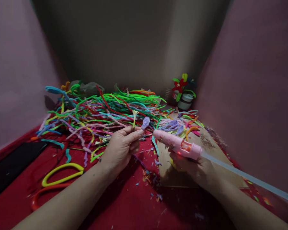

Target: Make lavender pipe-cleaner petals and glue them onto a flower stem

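My left hand (122, 143) is closed, pinching a small purple pipe-cleaner petal (146, 122) between thumb and fingertips. A yellow-green stem (134, 118) with a pale frayed tip also rises from its fingers. In my right hand (192, 163) is a pink hot glue gun (174, 143), its nozzle pointing left toward the petal but apart from it. A red light glows on the gun, and a long translucent glue stick (244, 174) sticks out of its back. The fingers around the gun's handle are partly in shadow.
A large heap of coloured pipe cleaners (110, 110) covers the back. Purple loops (170, 125) lie on a cardboard sheet (174, 177) at right. Scissors (62, 184) and a black flat object (16, 167) lie left. A flower (180, 85) stands by a jar (185, 102) at the back.
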`<state>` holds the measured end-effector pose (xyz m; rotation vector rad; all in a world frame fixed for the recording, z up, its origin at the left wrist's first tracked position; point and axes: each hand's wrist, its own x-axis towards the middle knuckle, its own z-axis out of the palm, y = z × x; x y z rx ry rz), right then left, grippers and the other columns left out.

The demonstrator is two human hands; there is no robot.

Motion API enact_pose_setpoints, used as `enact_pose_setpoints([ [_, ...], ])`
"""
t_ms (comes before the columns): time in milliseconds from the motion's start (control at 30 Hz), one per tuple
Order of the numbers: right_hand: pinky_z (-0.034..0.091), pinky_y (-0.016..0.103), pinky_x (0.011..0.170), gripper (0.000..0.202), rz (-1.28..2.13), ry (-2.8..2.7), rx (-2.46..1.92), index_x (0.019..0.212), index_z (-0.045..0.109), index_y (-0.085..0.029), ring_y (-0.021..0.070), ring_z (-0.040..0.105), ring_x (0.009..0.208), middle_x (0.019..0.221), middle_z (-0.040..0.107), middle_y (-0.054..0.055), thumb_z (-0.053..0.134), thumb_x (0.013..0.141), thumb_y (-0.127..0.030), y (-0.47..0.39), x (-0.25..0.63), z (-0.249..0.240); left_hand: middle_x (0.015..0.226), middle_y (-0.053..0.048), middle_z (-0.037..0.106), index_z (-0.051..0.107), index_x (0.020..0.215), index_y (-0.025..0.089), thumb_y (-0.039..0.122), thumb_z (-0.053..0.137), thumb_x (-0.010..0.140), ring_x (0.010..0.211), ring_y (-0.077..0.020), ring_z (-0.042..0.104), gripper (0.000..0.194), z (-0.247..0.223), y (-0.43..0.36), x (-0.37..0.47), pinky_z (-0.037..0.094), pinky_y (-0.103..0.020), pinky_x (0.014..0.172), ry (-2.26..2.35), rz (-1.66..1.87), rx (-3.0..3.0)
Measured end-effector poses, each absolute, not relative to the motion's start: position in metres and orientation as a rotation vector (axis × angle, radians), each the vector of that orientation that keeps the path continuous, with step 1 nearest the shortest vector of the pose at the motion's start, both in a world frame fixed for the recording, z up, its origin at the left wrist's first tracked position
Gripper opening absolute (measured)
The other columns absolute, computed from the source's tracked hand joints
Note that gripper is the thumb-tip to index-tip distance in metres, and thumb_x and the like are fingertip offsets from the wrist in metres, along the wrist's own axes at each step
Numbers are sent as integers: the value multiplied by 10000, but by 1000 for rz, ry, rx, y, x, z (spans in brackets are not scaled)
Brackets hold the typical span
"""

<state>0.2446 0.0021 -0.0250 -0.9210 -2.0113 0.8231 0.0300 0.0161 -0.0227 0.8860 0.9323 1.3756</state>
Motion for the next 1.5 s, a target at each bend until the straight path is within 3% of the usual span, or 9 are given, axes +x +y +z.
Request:
enact_pose_setpoints([
  [200,470,321,751,238,405,-2075,-1184,1003,660,-199,232,598,868,905,660,72,559,809,-293,0,270,-12,547,83,395,570,738,135,198,695,695,371,12,265,146,-22,18,29,167,-137,363,927,1397,881],
  [533,409,294,614,357,-18,-1988,-1956,1037,623,-138,191,550,702,833,572,77,481,802,-366,-4,349,-52,543,77,423,575,729,137,170,709,670,367,10,272,151,-17,14,33,174,-135,353,922,1345,829],
  [867,405,394,740,282,-341,-2061,-2101,993,637,-97,284,544,880,975,575,182,473,786,-195,3,332,-30,566,75,426,590,753,135,184,708,689,364,24,282,143,-23,13,33,162,-130,352,880,1305,866],
  [933,401,387,806,232,-105,-2036,-1752,943,649,-130,266,531,956,1012,588,152,475,806,-198,-2,308,-22,537,83,403,588,757,142,192,704,698,355,22,273,140,-23,10,36,166,-132,356,867,1272,874],
  [1000,420,341,794,193,518,-2029,-1369,903,661,-184,202,561,900,946,624,84,489,819,-210,-4,277,-17,513,89,388,582,752,146,194,700,704,349,18,265,136,-22,7,40,173,-136,360,848,1237,875],
  [1067,444,301,679,195,1142,-1720,-1194,953,646,-197,160,579,762,858,636,49,564,788,-261,0,245,-15,520,86,406,580,749,145,190,697,706,350,19,266,132,-20,3,43,179,-137,364,820,1210,883],
  [1133,426,256,572,309,1442,-1341,-946,953,614,-196,113,541,613,749,610,2,702,661,-253,7,219,-15,544,78,434,578,746,141,191,695,710,354,25,268,133,-19,0,44,180,-137,370,794,1188,891],
  [1267,429,227,576,433,1633,-1100,-604,1001,604,-186,89,545,623,765,627,-4,756,597,-152,19,197,-15,507,90,392,577,745,141,204,686,723,349,23,243,128,-18,-3,44,168,-139,374,778,1141,888],
  [1500,398,224,518,141,1414,-1270,-584,850,646,-182,77,511,518,642,616,-17,701,723,-211,23,206,-17,496,83,375,565,772,151,355,613,789,366,-4,196,211,-17,-2,46,168,-161,380,768,1079,941],
])
